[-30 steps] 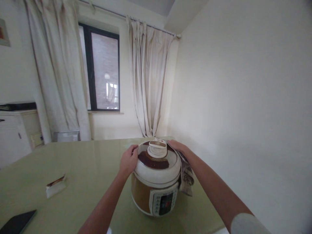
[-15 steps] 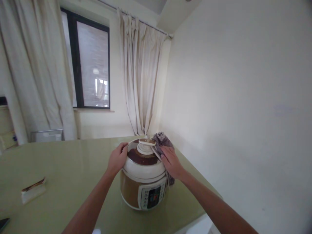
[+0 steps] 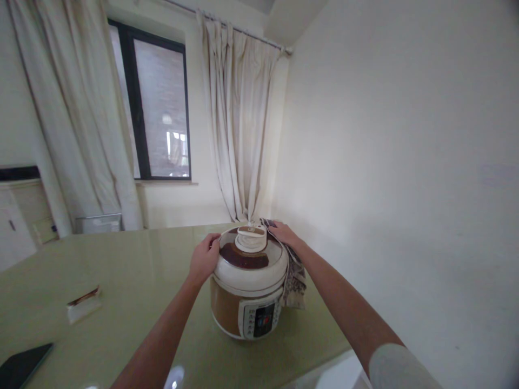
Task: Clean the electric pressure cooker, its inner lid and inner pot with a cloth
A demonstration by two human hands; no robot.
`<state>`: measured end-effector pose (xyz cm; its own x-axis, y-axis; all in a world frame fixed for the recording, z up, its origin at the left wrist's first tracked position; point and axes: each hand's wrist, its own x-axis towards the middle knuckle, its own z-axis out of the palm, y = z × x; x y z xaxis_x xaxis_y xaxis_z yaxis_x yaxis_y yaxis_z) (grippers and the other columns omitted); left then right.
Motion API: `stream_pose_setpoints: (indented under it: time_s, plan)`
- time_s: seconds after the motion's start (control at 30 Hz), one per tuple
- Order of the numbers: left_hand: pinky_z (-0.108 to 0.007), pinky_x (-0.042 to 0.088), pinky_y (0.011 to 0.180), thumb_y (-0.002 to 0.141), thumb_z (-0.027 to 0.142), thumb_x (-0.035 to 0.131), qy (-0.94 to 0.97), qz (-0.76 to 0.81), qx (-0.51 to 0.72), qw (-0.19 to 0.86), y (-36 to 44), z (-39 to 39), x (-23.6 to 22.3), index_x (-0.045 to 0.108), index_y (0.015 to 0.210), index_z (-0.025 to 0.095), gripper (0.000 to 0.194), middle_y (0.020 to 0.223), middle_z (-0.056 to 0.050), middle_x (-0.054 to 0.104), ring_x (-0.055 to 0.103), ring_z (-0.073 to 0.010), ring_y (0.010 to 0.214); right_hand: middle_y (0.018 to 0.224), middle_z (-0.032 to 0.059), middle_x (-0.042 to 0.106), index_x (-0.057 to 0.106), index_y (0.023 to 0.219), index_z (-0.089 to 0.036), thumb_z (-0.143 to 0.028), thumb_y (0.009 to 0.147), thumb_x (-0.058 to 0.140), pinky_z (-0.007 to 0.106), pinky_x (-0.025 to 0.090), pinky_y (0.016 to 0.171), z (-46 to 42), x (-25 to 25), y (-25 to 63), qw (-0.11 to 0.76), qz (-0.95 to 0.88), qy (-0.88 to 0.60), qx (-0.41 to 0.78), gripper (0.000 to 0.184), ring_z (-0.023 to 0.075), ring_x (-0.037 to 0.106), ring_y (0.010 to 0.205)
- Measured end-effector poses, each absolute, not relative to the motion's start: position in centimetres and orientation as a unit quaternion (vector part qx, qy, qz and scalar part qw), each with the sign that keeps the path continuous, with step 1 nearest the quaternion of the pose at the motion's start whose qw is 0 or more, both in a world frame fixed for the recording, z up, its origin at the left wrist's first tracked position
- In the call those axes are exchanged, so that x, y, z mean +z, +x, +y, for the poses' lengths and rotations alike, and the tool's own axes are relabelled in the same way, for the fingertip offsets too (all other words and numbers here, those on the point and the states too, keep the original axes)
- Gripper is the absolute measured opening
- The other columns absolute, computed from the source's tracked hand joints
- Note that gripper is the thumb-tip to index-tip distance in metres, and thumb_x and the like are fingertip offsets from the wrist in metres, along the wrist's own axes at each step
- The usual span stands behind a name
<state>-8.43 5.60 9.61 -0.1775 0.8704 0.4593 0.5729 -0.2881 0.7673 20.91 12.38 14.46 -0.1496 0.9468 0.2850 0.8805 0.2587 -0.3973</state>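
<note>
A white and brown electric pressure cooker (image 3: 227,302) stands upright on the green table, its lid on and its control panel facing me. My left hand (image 3: 205,258) is curled against the left edge of the lid, steadying fingers partly hidden behind it. At the lid's far right side, my right hand (image 3: 284,233) presses a patterned grey-purple cloth (image 3: 295,286) onto the surface. The cloth drapes down the cooker's right side to near the tabletop. Between the hands, the white lid knob (image 3: 251,240) is untouched.
To the left on the green table (image 3: 133,302) lie a small clear packet (image 3: 84,307) and a dark flat device (image 3: 24,367). A white wall (image 3: 385,189) runs close along the right. Curtains (image 3: 243,124) and a window (image 3: 162,108) are behind.
My right hand has slid the cloth toward the back of the lid, so more of it hangs down the side. My left hand stays on the lid edge. The view has turned slightly left.
</note>
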Motion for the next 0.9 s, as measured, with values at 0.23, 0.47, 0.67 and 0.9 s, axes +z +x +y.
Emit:
stream_pose_setpoints:
  time_s: [0.23, 0.47, 0.67, 0.9]
  plan:
    - [-0.038, 0.052, 0.104, 0.092, 0.029, 0.042, 0.637, 0.571, 0.496, 0.148, -8.4, 5.9, 9.7, 0.074, 0.113, 0.022, 0.039, 0.119, -0.008, 0.078, 0.071, -0.0248, 0.112, 0.099, 0.0071, 0.076, 0.071, 0.106, -0.021, -0.040, 0.088, 0.062, 0.036, 0.051, 0.087, 6.5, 14.4, 22.2, 0.356, -0.722, -0.593, 0.028, 0.027, 0.0250, 0.068, 0.091]
    - [-0.040, 0.051, 0.105, 0.093, 0.032, 0.040, 0.643, 0.563, 0.496, 0.152, -8.5, 5.9, 9.7, 0.073, 0.114, 0.020, 0.040, 0.120, -0.010, 0.078, 0.070, -0.0264, 0.114, 0.085, 0.0020, 0.067, 0.065, 0.096, -0.020, -0.048, 0.093, 0.062, 0.037, 0.055, 0.079, 4.6, 24.3, 19.2, 0.598, -0.686, -0.414, 0.027, 0.028, 0.0203, 0.062, 0.080]
    - [-0.039, 0.050, 0.105, 0.093, 0.032, 0.040, 0.645, 0.562, 0.492, 0.163, -8.7, 5.8, 9.9, 0.072, 0.117, 0.019, 0.042, 0.124, -0.010, 0.076, 0.069, -0.0259, 0.117, 0.115, 0.0058, 0.057, 0.049, 0.128, -0.020, -0.049, 0.101, 0.055, 0.049, 0.051, 0.102, 4.8, 34.4, 13.1, 0.680, -0.696, -0.207, -0.105, 0.040, 0.0239, 0.058, 0.112]
    - [-0.038, 0.052, 0.102, 0.093, 0.032, 0.040, 0.653, 0.559, 0.486, 0.158, -8.7, 6.0, 9.6, 0.073, 0.116, 0.018, 0.042, 0.121, -0.011, 0.077, 0.070, -0.0262, 0.115, 0.118, 0.0079, 0.061, 0.060, 0.125, -0.022, -0.027, 0.085, 0.069, 0.046, 0.051, 0.102, 3.2, 28.4, 16.4, 0.420, -0.858, -0.280, -0.093, 0.041, 0.0263, 0.060, 0.111]
